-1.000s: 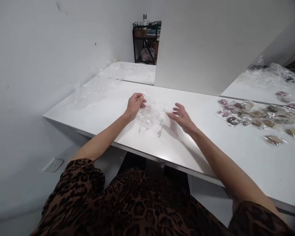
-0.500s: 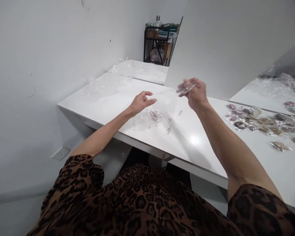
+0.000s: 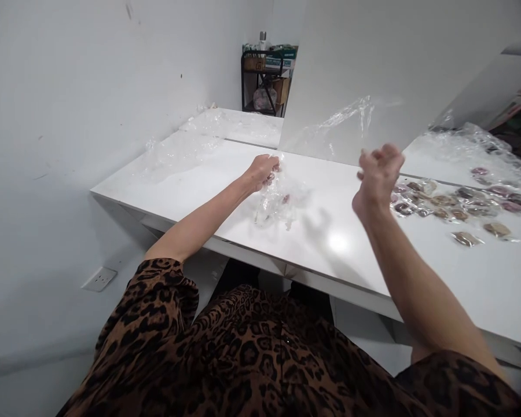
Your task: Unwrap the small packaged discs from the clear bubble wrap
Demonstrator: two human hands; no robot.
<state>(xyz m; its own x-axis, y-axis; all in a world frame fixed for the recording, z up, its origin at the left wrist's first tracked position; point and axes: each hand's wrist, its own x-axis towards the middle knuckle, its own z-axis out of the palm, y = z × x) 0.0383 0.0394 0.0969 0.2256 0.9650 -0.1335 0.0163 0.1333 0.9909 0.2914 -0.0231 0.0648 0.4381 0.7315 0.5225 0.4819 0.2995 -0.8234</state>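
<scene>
My left hand [image 3: 267,169] is closed on crumpled clear plastic wrap [image 3: 269,204] above the white table. A small purple-pink piece [image 3: 286,198] shows inside or under that wrap; which one I cannot make out. Farther right, my right hand [image 3: 380,171] is raised with its fingers curled. Thin clear plastic film [image 3: 347,116] floats stretched out in the air up and left of it, one strand reaching down to the fingertips. The grip on this film is only partly visible.
Several small wrapped packets [image 3: 443,202], brown and purple, lie on the right of the white table [image 3: 156,191]. Loose clear plastic [image 3: 173,153] lies at the far left, with more behind the packets. A large pale panel [image 3: 364,58] slants behind the table. A black shelf [image 3: 264,75] stands farther back.
My left hand has gone from open to closed on the crumpled wrap. My right hand has moved right, and the plastic film has spread out in the air above it.
</scene>
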